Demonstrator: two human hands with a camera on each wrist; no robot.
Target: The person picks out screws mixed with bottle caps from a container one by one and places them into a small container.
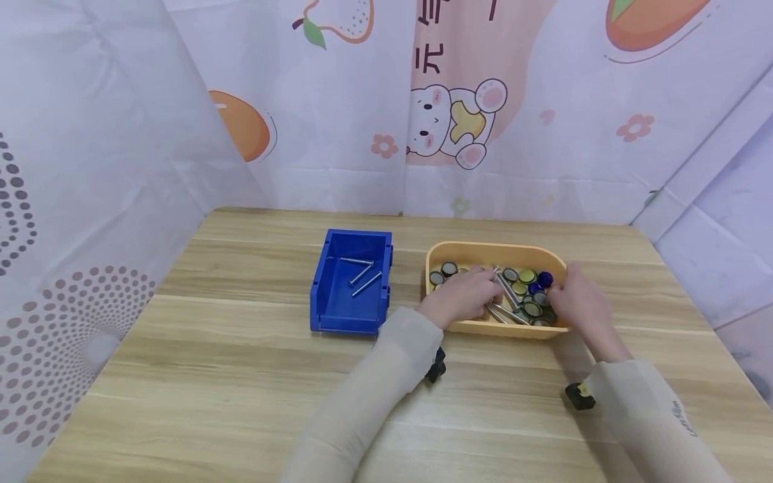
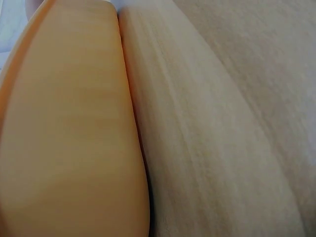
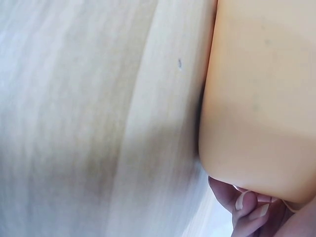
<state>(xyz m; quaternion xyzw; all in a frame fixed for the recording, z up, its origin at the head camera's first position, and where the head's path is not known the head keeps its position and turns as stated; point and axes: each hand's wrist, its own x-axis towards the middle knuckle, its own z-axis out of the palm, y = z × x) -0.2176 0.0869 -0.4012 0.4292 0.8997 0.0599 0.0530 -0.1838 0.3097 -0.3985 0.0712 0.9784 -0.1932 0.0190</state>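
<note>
An orange plastic bin point(image 1: 477, 327) holds bottle caps point(image 1: 533, 308), mostly upside down, and several long silver screws point(image 1: 506, 290). My left hand point(image 1: 461, 295) reaches over its near wall, with its fingers down among the screws and caps. Whether those fingers pinch a screw is hidden. At the bin's right end my right hand point(image 1: 582, 305) grips the wall; in the right wrist view, curled fingers point(image 3: 247, 210) show at the end of the bin. To the left stands a blue plastic bin point(image 1: 347, 323) with a few silver screws point(image 1: 366, 284) lying in it.
Both bins stand on a wood-grain table point(image 1: 241, 376), the blue one left of the orange one with a gap between them. A printed curtain point(image 1: 338, 134) hangs behind the table's back edge. Black wrist devices point(image 1: 581, 396) sit at both cuffs.
</note>
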